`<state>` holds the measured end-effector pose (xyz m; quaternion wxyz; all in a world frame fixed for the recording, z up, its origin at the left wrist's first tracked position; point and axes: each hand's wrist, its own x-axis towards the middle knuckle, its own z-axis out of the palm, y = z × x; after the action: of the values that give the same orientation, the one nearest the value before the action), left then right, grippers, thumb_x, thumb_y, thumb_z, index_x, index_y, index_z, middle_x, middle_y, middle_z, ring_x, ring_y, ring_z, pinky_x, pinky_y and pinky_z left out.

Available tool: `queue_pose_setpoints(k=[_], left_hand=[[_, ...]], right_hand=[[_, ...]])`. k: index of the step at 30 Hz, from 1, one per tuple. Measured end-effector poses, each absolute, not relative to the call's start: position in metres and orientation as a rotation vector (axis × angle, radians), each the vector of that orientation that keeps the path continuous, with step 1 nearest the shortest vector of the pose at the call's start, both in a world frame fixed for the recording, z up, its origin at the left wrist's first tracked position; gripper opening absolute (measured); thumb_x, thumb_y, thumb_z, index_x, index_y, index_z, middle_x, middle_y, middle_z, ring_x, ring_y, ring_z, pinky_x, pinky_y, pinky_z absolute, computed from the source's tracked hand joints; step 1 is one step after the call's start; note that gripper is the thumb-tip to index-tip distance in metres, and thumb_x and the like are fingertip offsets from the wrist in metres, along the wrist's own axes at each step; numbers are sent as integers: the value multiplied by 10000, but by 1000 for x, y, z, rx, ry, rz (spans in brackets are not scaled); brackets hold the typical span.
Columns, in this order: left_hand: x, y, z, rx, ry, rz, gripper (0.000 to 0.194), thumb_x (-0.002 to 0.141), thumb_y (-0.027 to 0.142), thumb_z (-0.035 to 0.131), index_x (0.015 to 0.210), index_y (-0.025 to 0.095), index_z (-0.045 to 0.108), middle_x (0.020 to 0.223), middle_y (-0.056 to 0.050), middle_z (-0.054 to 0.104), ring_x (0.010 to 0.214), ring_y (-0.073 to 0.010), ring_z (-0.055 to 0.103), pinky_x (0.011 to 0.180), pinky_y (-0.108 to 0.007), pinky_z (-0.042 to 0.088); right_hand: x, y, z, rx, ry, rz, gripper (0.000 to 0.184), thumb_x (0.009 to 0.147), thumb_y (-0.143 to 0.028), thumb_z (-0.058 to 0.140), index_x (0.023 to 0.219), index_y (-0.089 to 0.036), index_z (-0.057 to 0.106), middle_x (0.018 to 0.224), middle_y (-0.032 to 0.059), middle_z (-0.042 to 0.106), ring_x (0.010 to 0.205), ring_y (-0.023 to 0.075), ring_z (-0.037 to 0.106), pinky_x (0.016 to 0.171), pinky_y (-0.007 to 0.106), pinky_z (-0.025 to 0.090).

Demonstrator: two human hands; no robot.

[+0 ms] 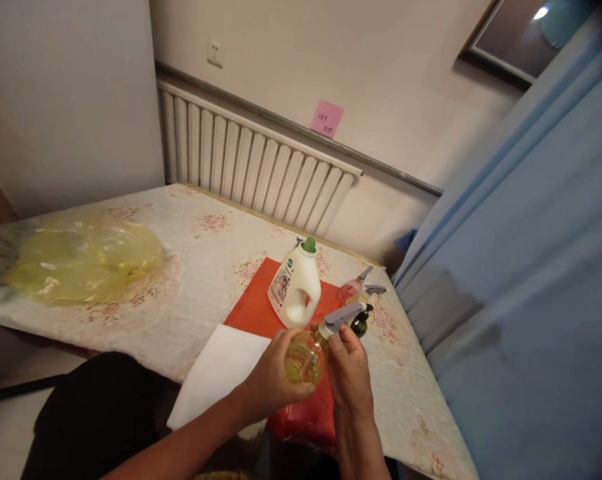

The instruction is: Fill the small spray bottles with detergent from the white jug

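Observation:
My left hand (273, 380) is closed around the round, clear yellow body of a spray bottle (303, 360), which I hold tilted above the table. At its neck, my right hand (351, 370) grips the collar under the grey spray head (341, 316). Just beyond my hands stands a white detergent jug (297, 283) with a green cap, upright on a red sheet (251, 300). Behind my right hand are a pink spray bottle (351, 290) and a dark pump bottle (361, 323), the latter partly hidden.
A crumpled yellow plastic bag (85, 257) lies on the left of the flowered tablecloth (195, 267). A white sheet (221, 373) lies by my left forearm. Beyond the table is a radiator (251, 157); a blue curtain (521, 280) hangs along the right side.

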<state>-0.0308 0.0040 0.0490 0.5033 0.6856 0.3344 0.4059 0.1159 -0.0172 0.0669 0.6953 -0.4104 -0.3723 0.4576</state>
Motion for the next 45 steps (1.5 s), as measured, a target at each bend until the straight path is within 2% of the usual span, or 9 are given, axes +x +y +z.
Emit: queue_pose_setpoints(k=[10,16,22,32,39,42,45], left_hand=[[-33,3,51,1667,841,985,747,568,151,737,1265,227,480,1194,-84,564,1118,-299,559,984,-436,462],[-28,4,44,1745,882,1077,740,571,147,724,1263,216,469,1196,-92,544,1135,-298,546,1007,-444,453],[-23,5,28,1834,970,1205,729,598,151,713,1274,215,447,1193,-93,535,1152,-293,543,1027,-450,458],[-27,6,30,1791,938,1149,782,612,274,802,1300,200,439,1233,-122,530,1183,-320,534,1034,-485,447],[-38,9,39,1529,786,962,861,538,135,826,1323,200,477,1321,-129,568,1212,-333,531,1039,-454,424],[-43,12,36,1317,580,921,787,588,175,832,1309,221,521,1284,-97,623,1170,-319,571,993,-421,452],[-44,12,33,1038,426,908,539,758,298,759,1260,194,593,1251,-106,659,1169,-299,586,1007,-408,431]], right_hand=[[116,-16,63,-984,-899,929,243,745,-333,780,919,-191,687,819,-5,686,745,148,608,731,264,483],[109,-16,60,-986,-812,901,241,721,-310,795,872,-205,639,828,-20,701,746,140,634,725,251,492],[94,-14,61,-1027,-746,851,286,733,-323,784,941,-206,625,879,-3,710,795,161,650,740,269,510],[85,-17,61,-1130,-806,785,264,797,-389,715,978,-209,649,892,6,681,807,180,633,714,264,519],[93,-18,62,-1148,-941,721,246,862,-389,656,1014,-197,663,919,17,694,788,173,630,706,266,510],[98,-20,65,-1157,-994,720,219,871,-382,647,989,-199,672,933,27,707,854,196,649,754,284,518],[101,-22,67,-1173,-1062,701,202,870,-369,652,977,-198,670,901,21,697,824,189,635,748,281,513]])
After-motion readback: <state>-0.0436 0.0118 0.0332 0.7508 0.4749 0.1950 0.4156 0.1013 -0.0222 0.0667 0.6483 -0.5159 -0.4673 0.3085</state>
